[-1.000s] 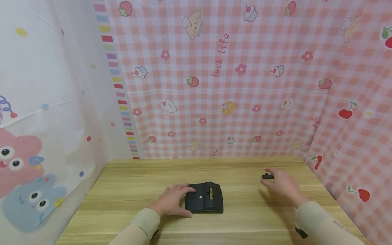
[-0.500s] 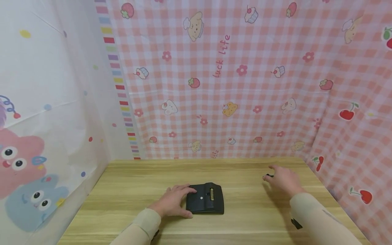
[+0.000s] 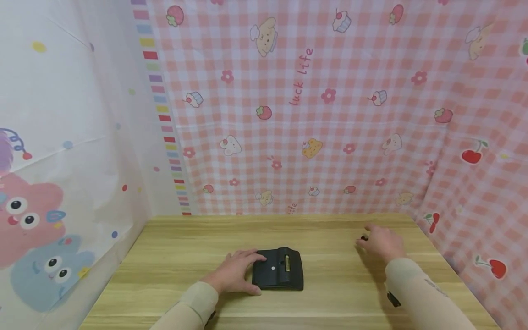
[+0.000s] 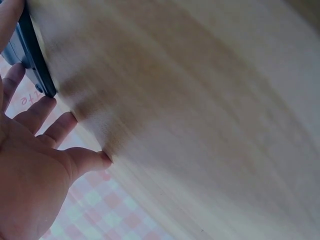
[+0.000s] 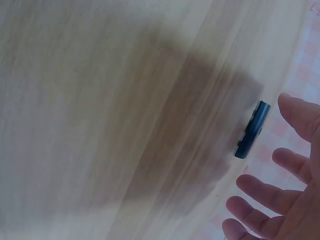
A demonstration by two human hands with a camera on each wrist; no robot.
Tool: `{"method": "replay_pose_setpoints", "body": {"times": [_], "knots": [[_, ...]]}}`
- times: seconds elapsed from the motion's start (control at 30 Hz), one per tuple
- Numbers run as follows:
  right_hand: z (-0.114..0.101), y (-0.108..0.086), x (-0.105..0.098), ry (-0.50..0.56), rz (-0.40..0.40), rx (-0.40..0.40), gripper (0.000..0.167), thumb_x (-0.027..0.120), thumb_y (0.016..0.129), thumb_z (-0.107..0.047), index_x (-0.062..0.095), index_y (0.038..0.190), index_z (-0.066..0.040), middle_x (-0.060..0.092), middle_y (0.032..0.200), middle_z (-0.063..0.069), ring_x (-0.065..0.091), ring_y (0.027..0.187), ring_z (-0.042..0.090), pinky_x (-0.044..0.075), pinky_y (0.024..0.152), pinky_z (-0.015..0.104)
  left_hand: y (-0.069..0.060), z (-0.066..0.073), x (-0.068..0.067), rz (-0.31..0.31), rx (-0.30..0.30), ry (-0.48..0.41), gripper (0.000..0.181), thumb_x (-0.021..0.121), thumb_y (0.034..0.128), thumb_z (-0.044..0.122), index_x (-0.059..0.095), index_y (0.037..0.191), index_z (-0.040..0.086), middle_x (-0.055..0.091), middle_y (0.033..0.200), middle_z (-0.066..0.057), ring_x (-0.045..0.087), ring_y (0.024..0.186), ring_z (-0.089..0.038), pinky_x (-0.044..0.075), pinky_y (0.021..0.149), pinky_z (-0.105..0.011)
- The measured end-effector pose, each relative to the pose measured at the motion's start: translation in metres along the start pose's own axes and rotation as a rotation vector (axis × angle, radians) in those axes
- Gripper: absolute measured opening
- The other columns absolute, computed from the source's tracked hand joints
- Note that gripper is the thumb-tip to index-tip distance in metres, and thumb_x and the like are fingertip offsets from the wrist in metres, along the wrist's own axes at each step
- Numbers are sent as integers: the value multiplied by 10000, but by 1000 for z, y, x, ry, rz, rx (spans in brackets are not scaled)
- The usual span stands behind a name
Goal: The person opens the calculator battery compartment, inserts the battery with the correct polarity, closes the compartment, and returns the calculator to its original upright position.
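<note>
On the wood-look table (image 3: 330,298), a bit left of the right hand's spot, sits a flat black device (image 3: 278,276) with a gold battery (image 3: 287,263) showing in a slot on its raised right part, plus a little white dot (image 3: 272,268) near the middle. The left hand (image 3: 235,274) rests over its left side, fingers spread — index on top, thumb down by the near edge — and some of those fingertips touch the table too, going by the left wrist view. Well off to the right, the right hand (image 3: 382,243) hovers low with its fingers spread and a bit bent, pinching nothing. Just beside its thumb and index lies a small black piece (image 5: 252,130), narrow with little tabs along its sides, flat on the table and apart from the fingers as the right wrist camera has it. Both arms are in light beige sleeves (image 3: 425,293). Behind it all hangs a pink checked cloth (image 3: 247,91) with strawberries, cupcakes and "luck life" on it — and a white cloth (image 3: 82,165) with cartoon faces on the left.
</note>
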State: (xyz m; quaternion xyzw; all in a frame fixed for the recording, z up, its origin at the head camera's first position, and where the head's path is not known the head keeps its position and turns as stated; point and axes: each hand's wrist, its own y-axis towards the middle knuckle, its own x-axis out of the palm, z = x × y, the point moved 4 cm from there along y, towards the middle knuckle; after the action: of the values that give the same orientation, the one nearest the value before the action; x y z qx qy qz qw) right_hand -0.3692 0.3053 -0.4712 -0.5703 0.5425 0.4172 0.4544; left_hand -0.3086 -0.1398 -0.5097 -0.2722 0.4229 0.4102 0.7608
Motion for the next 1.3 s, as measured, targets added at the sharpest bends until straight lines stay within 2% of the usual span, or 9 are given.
{"method": "replay_pose_setpoints", "body": {"times": [0.07, 0.23, 0.47, 0.7, 1.3], "knots": [[0, 0, 1, -6, -1, 11, 772, 692, 996, -535, 523, 1543, -18, 644, 1372, 374, 699, 998, 476, 568, 699, 508, 0, -1, 0, 0, 0, 1, 845, 941, 795, 475, 558, 1526, 296, 406, 1711, -141, 375, 1565, -457, 228, 1202, -835], [-1, 1, 4, -19, 4, 21, 793, 695, 988, -557, 531, 1530, -2, 611, 1418, 380, 628, 1183, 608, 565, 851, 654, 0, -2, 1, 2, 5, 6, 853, 936, 795, 489, 552, 1531, 293, 403, 1712, -143, 375, 1566, -456, 229, 1197, -840], [-4, 2, 8, -13, 0, 28, 802, 709, 979, -553, 539, 1520, 14, 602, 1451, 357, 618, 1216, 604, 556, 880, 667, 0, -2, 2, 3, 5, 5, 854, 932, 799, 491, 550, 1535, 290, 405, 1711, -149, 371, 1568, -467, 227, 1201, -838], [-3, 6, 15, -41, 6, 41, 759, 718, 975, -536, 574, 1487, 7, 635, 1420, 338, 640, 1182, 584, 549, 880, 683, -1, -1, 1, -5, 1, -4, 851, 930, 804, 489, 547, 1538, 292, 399, 1714, -145, 363, 1571, -473, 220, 1208, -833], [-8, 10, 18, -54, 9, 72, 640, 698, 998, -467, 607, 1435, -8, 677, 1316, 352, 668, 1106, 563, 528, 874, 705, 0, 0, 0, -7, -6, -3, 849, 939, 799, 477, 548, 1535, 318, 389, 1720, -144, 348, 1572, -493, 215, 1200, -843]]}}
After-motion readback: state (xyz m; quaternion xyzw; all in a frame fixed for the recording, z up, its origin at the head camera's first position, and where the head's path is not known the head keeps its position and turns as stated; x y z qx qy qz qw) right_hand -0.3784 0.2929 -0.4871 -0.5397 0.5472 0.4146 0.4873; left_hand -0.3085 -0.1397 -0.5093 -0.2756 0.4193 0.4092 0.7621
